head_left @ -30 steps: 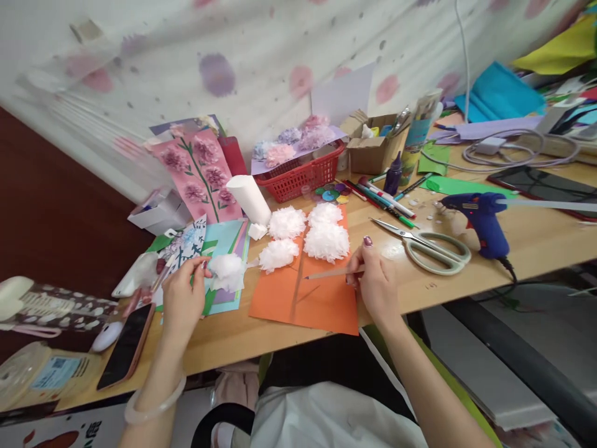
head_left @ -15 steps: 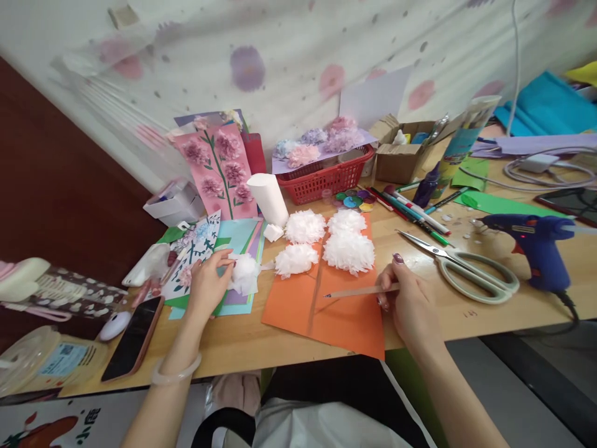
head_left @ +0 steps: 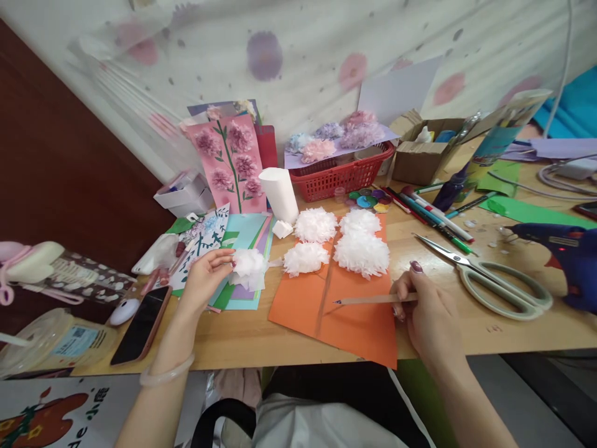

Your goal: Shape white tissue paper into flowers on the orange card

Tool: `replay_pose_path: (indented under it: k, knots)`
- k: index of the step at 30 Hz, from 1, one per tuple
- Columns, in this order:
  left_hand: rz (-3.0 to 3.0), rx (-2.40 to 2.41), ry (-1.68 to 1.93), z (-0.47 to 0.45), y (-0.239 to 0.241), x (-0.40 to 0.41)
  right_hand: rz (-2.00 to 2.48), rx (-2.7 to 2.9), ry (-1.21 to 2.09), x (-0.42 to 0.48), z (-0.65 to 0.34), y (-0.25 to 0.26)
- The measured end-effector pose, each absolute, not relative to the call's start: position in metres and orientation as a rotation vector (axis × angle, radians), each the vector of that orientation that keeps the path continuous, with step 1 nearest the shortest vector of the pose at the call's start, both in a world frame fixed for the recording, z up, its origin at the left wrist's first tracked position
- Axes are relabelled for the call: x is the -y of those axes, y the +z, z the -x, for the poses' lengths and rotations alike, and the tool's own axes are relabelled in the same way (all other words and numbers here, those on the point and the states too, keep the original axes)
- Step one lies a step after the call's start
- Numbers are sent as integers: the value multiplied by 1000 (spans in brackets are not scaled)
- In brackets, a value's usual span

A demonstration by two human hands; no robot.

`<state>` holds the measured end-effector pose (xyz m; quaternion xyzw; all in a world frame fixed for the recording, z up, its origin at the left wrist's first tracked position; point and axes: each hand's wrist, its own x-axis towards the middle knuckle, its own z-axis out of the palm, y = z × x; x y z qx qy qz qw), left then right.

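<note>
My left hand [head_left: 208, 275] pinches the edge of a white tissue-paper flower [head_left: 249, 269] above a pile of coloured paper sheets [head_left: 247, 304]. In my right hand [head_left: 426, 305], a thin pale pen [head_left: 368, 299] is gripped, its dark tip pointing left over an orange sheet of card [head_left: 298, 306]. Several fluffy white tissue flowers [head_left: 362, 254] sit on the upper part of this card, which has a fold line down the middle. Behind them stand a white paper roll [head_left: 280, 194] and a small folded white piece [head_left: 282, 229].
Scissors [head_left: 485, 280] and a blue glue gun [head_left: 555, 239] lie at the right. Markers [head_left: 436, 214], a red basket [head_left: 342, 180] and a cardboard box [head_left: 420, 162] are behind. A phone [head_left: 141, 326], a lidded cup [head_left: 69, 342] and a pink flower card [head_left: 233, 162] are leftward.
The view has shifted, so most things appear slightly displaced. Both hands keep their holds on the tissue flower and the pen, in nearly the same places.
</note>
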<state>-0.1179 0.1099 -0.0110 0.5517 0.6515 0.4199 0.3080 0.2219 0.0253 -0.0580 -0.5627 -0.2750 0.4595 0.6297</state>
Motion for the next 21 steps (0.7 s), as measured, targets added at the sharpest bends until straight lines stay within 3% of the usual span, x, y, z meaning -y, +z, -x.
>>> replay_pose_path:
  k: [4, 18, 21]
  knots:
    - [-1521, -1773, 1009, 119, -14, -105, 1285, 641, 1034, -26, -222, -59]
    - [-2245, -2172, 1229, 131, -15, -92, 1271, 620, 1044, -26, -220, -57]
    - [-2063, -2059, 1310, 121, -7, -75, 1244, 577, 1061, -27, -219, -56]
